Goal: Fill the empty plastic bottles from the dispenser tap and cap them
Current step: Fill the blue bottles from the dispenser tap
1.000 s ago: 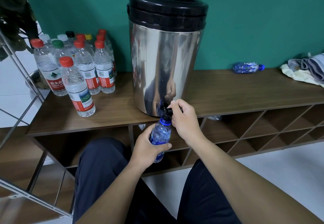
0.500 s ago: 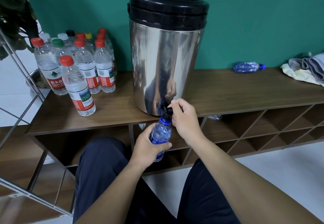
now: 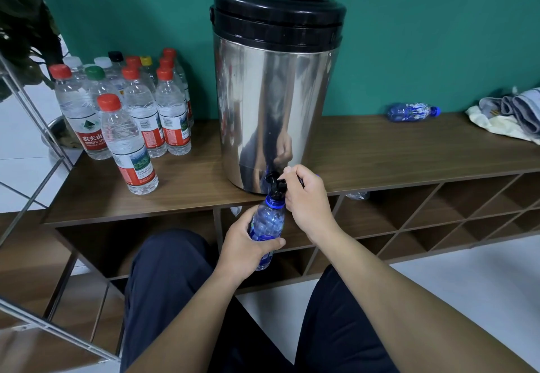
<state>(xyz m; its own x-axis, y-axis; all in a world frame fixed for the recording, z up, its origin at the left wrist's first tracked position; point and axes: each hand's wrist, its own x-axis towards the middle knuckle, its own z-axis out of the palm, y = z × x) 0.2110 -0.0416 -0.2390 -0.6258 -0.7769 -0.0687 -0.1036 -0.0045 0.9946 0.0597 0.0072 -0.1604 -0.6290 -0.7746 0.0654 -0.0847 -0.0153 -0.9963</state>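
Uncapped blue bottle (image 3: 267, 223) under dispenser tap (image 3: 274, 181)

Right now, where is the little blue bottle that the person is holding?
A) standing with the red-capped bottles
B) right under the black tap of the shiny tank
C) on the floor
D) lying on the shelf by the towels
B: the left hand holds the blue bottle upright with its open neck just beneath the black tap of the steel dispenser, while the right hand grips the tap.

I'm seeing soft, even indoor light, brightest on the white floor (image 3: 467, 279). Streaky glare and reflections run down the steel dispenser (image 3: 274, 103); its shadow smears left across the green wall (image 3: 423, 36). Edges bow from wide-angle distortion; focus stays sharp.
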